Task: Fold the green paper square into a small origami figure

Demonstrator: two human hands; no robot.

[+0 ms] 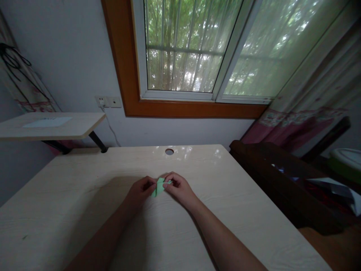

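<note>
A small piece of folded green paper is held between my two hands, low over the middle of the desk. My left hand is closed, its thumb and fingers pinching the paper's left side. From the right, my right hand grips the other side, thumb in front and fingers curled behind. Several creased flaps show between the fingertips. Parts of the paper are hidden by the fingers.
A raised shelf with a white sheet stands at the desk's back left. A round cable hole lies near the back edge. Beyond that are a wall socket and a window. Dark wooden furniture stands to the right.
</note>
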